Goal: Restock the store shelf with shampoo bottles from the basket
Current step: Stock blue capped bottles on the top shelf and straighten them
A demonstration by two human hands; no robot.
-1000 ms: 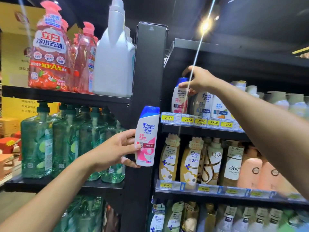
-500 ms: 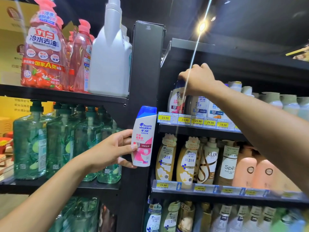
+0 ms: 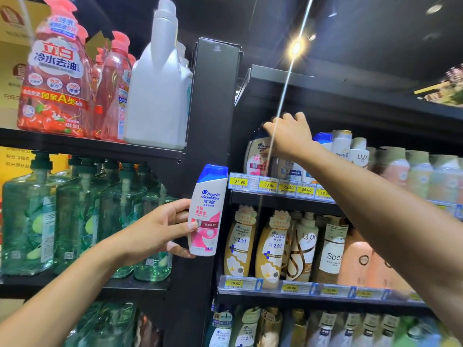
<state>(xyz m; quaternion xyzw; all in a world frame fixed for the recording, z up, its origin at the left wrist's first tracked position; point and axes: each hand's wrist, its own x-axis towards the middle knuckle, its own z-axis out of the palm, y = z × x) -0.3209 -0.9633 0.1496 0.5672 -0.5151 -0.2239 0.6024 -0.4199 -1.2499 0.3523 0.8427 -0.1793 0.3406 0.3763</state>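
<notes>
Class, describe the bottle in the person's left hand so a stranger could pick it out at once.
Find the black upright post mid-picture. In front of it, the left hand grips a white bottle. Blue-capped with a pink swirl, it alone is held in the air, not shelved.

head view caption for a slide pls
Left hand holds a pink shampoo bottle while the right hand reaches over a shelved bottle.
</notes>
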